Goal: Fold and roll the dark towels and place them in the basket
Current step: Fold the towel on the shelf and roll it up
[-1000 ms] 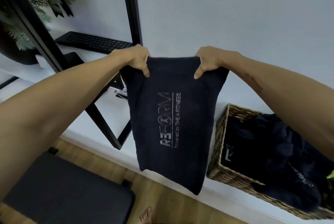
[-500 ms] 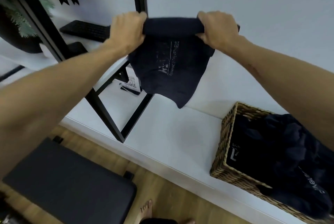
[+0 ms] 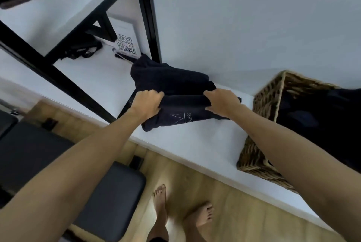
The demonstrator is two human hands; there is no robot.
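Half a second ago you held the dark towel (image 3: 175,93) up in the air by the wall. Now you have brought it down onto the white shelf (image 3: 195,140), and it lies bunched and partly rolled there. The towel sits between your two hands, a little left of the woven basket (image 3: 261,105), which holds more dark towels (image 3: 316,124). Your left hand (image 3: 146,104) curls its fingers tight round the towel's left end. Your right hand (image 3: 222,102) grips the right end, thumb tucked under.
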